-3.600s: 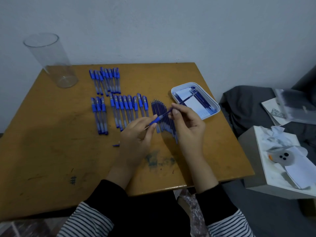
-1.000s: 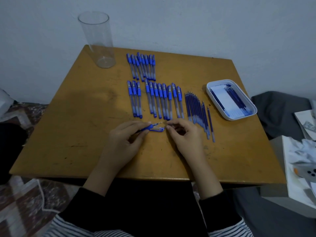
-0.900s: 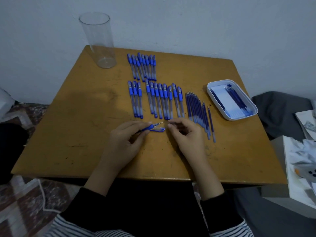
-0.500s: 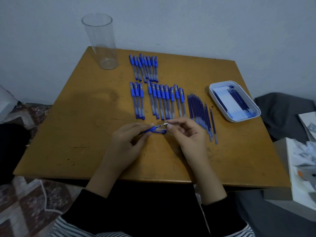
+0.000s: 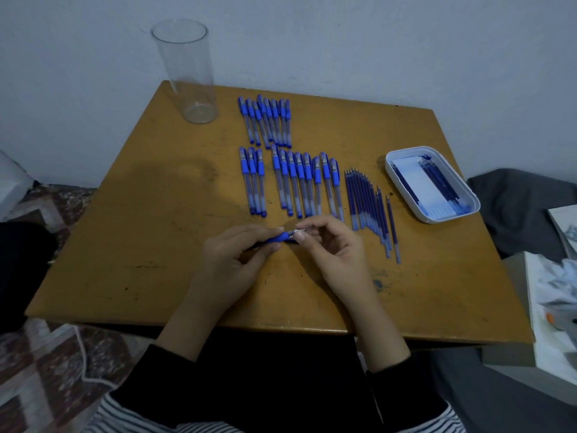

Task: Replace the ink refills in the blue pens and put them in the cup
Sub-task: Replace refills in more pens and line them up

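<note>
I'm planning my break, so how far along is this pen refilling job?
Done: nothing is banked; the clear cup stands empty. In hand: the left hand grips one blue pen while the right hand pinches its tip end. Left: two rows of pens lie on the table, with loose refills beside them and more in the white tray. Whether any lying pen is already refilled cannot be told.

Nothing can be read. The blue pen (image 5: pixel 282 237) pinched in the fingers (image 5: pixel 315 225) shows no legible print. On the rows of blue pens (image 5: pixel 299 182) just beyond the fingers, any marking is too small to tell. The sheet (image 5: pixel 420 189) in the white tray (image 5: pixel 443 218), beyond and right of the fingers, shows only blurred blue smudges.
</note>
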